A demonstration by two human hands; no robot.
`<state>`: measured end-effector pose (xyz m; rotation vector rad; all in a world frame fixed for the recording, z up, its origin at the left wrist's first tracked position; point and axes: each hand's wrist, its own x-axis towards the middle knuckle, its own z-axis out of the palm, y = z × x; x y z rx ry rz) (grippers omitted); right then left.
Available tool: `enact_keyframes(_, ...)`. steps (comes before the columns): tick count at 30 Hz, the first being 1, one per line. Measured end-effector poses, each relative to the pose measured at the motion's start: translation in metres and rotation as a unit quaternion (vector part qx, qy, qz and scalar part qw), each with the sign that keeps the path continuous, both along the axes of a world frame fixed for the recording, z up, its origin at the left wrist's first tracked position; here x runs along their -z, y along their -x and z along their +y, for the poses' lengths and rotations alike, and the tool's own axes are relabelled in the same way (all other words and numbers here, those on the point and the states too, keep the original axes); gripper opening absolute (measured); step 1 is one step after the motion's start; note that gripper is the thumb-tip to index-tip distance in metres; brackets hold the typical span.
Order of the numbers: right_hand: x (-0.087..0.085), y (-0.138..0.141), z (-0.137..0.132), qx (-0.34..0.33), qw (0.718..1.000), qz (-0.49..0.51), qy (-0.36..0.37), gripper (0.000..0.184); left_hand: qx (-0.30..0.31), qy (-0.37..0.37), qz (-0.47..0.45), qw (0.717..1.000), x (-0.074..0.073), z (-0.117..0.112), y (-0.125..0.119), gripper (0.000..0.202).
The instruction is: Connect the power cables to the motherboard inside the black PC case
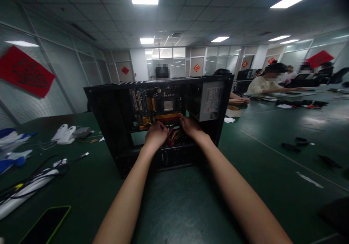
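Observation:
An open black computer case [105, 127] stands in front of me on the green table, its inside facing me. In it are a motherboard [177, 95] with a bare processor [168, 105], and a grey power supply [212, 100] at upper right. My left hand [156, 135] is closed, its fingertips at the left part of the red and yellow memory slots [167, 117]. At the right end of these slots, my right hand [191, 126] has its thumb and fingers bent together. What either hand pinches is hidden. Red, yellow and black cables [176, 137] hang just below, between the hands.
To the left lie a white power strip [29, 191] with black cable, a phone [46, 224] with a green rim, and white connectors [64, 133]. Small black parts [291, 147] and a paper strip [309, 179] are at right. Other people sit behind, one in a light shirt [257, 86].

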<state>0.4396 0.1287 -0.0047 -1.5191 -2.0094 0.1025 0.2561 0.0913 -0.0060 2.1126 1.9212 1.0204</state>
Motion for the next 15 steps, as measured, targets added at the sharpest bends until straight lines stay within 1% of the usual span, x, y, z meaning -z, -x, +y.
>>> enact_keyframes(4,0.000,-0.001,0.001,0.025,0.999,-0.014,0.018,0.038,-0.018,0.021,0.058,0.998,-0.001,-0.002,0.011,0.023)
enact_keyframes(7,0.000,0.001,0.001,0.047,0.998,-0.035,0.022,0.040,-0.034,0.038,0.072,0.996,-0.003,-0.002,0.020,0.026)
enact_keyframes(11,-0.002,0.002,-0.003,0.032,0.998,-0.051,0.018,0.034,-0.052,0.036,0.076,0.995,-0.009,-0.003,0.023,0.032)
enact_keyframes(13,-0.003,0.003,-0.005,0.028,0.998,-0.054,0.023,0.033,-0.071,0.037,0.098,0.992,-0.013,-0.005,0.021,0.036)
enact_keyframes(15,-0.003,0.003,-0.006,0.029,0.998,-0.057,0.025,0.033,-0.088,0.038,0.128,0.987,-0.015,-0.007,0.019,0.036)
